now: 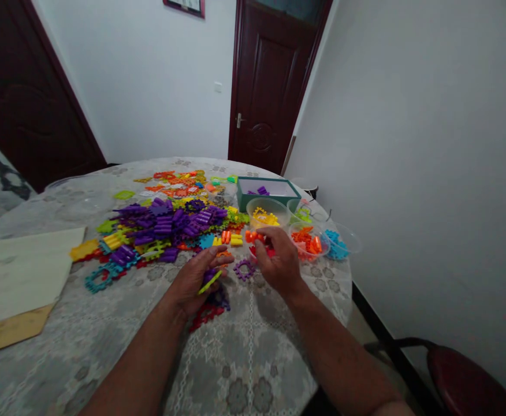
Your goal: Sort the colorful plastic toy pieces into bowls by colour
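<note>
My left hand (pixel 196 277) is curled around several plastic building pieces, with a yellow-green strip (pixel 210 282) sticking out between the fingers and purple pieces beneath the palm. My right hand (pixel 279 260) pinches a small orange piece (pixel 251 236) at its fingertips, just left of the clear bowl of orange pieces (pixel 309 241). A purple gear-shaped piece (pixel 244 269) lies on the tablecloth between the two hands. Red pieces (pixel 205 315) lie under my left wrist.
A large heap of purple, yellow, orange and blue pieces (pixel 162 222) covers the table's middle. Clear bowls hold yellow (pixel 267 215), green (pixel 304 214) and blue (pixel 337 245) pieces beside a green box (pixel 268 193). Boards (pixel 19 277) lie at left. A dark red chair (pixel 465 381) stands at right.
</note>
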### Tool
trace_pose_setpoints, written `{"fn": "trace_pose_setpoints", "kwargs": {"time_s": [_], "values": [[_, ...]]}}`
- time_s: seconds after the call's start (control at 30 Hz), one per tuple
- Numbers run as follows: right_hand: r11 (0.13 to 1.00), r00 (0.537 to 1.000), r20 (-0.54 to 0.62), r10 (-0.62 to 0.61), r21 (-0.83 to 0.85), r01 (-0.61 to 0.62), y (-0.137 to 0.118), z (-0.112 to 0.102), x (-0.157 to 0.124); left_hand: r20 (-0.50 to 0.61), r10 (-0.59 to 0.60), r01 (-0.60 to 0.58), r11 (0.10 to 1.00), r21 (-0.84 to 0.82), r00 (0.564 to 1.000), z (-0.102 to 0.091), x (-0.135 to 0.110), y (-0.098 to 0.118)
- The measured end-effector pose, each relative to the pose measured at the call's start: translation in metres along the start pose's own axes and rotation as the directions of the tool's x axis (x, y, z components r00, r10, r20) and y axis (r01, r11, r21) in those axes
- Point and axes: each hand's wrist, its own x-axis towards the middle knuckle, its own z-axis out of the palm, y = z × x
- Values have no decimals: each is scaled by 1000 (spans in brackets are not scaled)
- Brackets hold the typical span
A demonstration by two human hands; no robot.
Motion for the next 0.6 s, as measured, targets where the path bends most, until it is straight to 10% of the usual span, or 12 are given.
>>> {"fn": "trace_pose_setpoints", "kwargs": {"time_s": [0.37,0.6], "values": [[875,937,-313,153,-398,-276,82,-41,16,-173,45,-64,992,-106,984,2,5,-1],[985,966,195,-170,30,167,2,6,-9,-186,70,-96,987,-132,980,2,6,-6]]}}
